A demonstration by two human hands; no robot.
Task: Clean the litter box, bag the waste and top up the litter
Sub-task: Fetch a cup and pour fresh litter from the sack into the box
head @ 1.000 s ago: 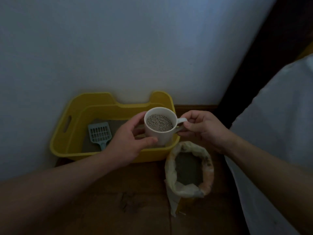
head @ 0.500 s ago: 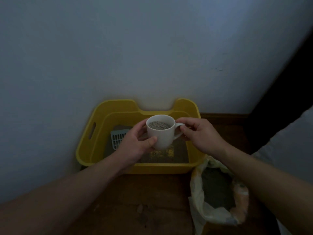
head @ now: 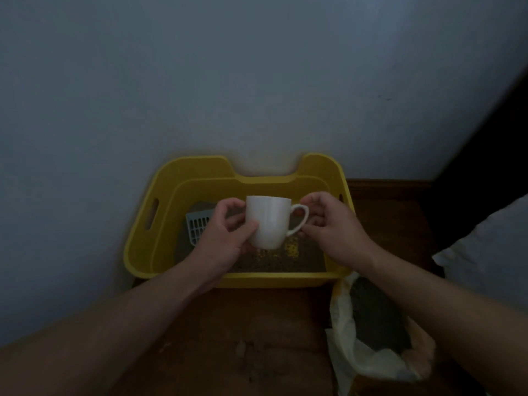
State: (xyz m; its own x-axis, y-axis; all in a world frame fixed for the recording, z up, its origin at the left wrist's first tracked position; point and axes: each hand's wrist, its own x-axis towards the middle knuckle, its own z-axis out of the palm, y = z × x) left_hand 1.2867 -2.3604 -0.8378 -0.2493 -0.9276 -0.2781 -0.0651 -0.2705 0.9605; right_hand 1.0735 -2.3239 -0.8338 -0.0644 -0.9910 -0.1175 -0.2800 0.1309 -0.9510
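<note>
The light is dim, so fine texture is hard to read. At left, a pale slotted scoop (head: pixel 198 227) lies in the yellow plastic litter box (head: pixel 148 252), its handle hidden behind the left hand (head: pixel 225 238). That grip is clamped round the smooth white mug (head: pixel 267 221), held over the box and tipped away, its mouth out of sight. The right hand (head: pixel 333 227) pinches the mug's handle. Grainy litter (head: pixel 291 262) covers the box floor. At right, an open crumpled litter bag (head: pixel 368 364) stands on the wooden floor (head: pixel 243 338).
</note>
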